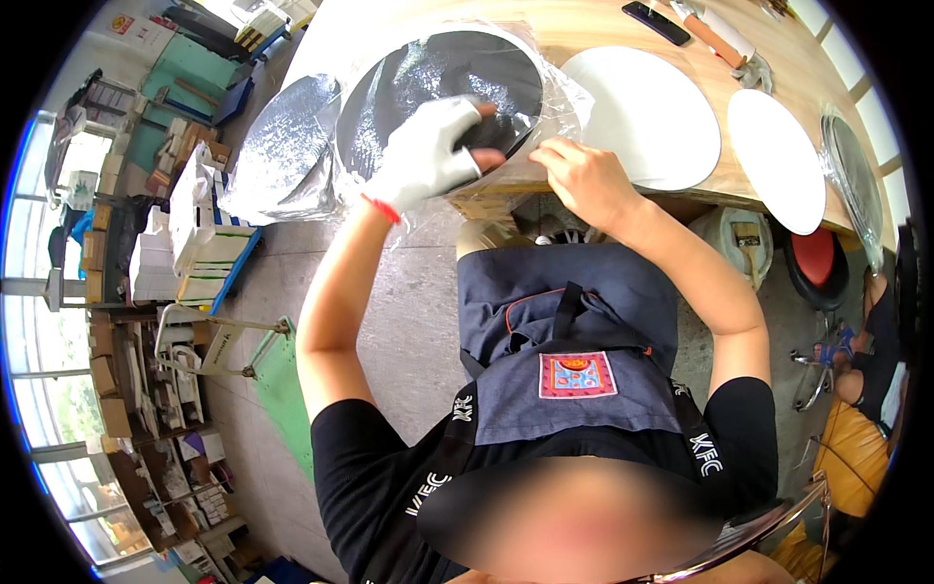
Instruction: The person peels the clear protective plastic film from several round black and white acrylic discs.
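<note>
A large round black disc (389, 88) lies at the table's front edge inside loose clear plastic film (572, 102). My left hand (425, 154), in a white glove with bare thumb and fingertip showing, rests on the wrapped disc with its fingers apart. At the disc's lower right, the bare fingers of my right hand (589, 185) are pinched together on the edge of the film. Left of this disc, another film-wrapped dark disc (282, 141) overhangs the table. A white oval-looking board (647, 117) lies just right of the film.
Farther right are a second white board (778, 161) and a wrapped stack of discs (851, 180). A phone (657, 22) and a roll (715, 37) lie at the back. Below stand a bin with a brush (747, 248) and a red stool (817, 265). A green trolley (282, 399) stands left. Another person sits right.
</note>
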### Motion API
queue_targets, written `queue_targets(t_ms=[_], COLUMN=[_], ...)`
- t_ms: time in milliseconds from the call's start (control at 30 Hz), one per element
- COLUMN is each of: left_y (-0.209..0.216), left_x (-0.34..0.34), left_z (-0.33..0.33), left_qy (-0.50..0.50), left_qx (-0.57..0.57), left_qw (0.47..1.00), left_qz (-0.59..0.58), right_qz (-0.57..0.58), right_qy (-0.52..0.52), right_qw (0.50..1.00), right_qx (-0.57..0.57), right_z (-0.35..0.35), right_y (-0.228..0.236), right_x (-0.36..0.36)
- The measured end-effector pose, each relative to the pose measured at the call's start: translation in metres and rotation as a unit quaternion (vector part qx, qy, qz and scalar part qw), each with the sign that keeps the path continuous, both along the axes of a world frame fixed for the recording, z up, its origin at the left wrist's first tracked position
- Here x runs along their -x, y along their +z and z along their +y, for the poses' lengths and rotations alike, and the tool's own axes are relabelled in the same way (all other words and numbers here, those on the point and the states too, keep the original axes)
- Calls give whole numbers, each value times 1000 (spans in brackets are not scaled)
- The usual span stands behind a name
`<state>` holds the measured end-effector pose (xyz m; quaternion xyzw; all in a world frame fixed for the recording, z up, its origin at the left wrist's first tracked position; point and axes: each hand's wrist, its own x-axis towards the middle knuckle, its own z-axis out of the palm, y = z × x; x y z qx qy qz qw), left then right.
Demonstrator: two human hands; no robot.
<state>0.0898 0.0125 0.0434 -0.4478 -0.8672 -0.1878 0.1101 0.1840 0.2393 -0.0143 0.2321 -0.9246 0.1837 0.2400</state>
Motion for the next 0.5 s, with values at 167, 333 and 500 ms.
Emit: queue_targets(t_ms=[167,333,500], left_y=[8,15,10], left_x=[-41,-35,-30], left_z=[3,-12,-24], left_qy=[62,47,40], left_qx=[78,45,5], left_qw=[995,993,990], left_qz=[-18,-95,-133], right_qz=[76,78,59], right_qy=[43,116,120], right_qw=[996,990,991], right_qx=[2,-12,-21], right_z=[-2,-6,-13], right_y=[12,14,14], right_x=[15,34,46])
